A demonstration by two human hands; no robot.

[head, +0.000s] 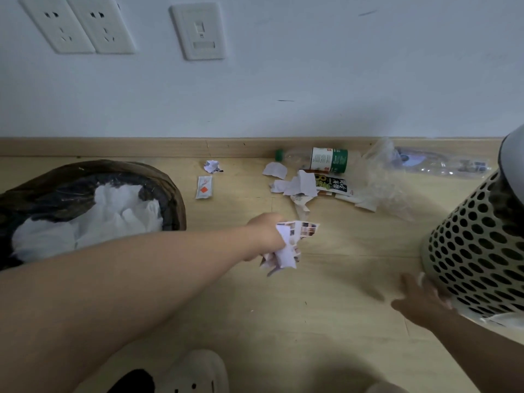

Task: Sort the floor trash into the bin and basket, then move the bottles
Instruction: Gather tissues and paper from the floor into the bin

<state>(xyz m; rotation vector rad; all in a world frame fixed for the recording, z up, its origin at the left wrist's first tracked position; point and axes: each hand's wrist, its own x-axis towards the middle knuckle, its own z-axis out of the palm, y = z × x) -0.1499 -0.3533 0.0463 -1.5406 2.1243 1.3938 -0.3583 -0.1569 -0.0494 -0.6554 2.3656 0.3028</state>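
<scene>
The left hand (pixel 266 236) grips a crumpled printed paper (pixel 286 246) just above the floor, between the lined bin (pixel 174 194) and the perforated basket (pixel 476 251), evidently awaiting sorting. The right hand (pixel 419 303), blurred and fingers spread, sits at the basket's base, probably steadying it. The green-capped bottle (pixel 320 159) and the clear bottle (pixel 442 165) lie along the skirting.

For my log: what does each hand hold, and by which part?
Left hand grips the crumpled printed paper by its left side. Right hand, beside the basket, is blurred; cannot tell.

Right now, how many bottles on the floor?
2. A green-capped bottle by the baseboard; a clear bottle right of it, near the basket. Plastic wrap may hide more.
</scene>
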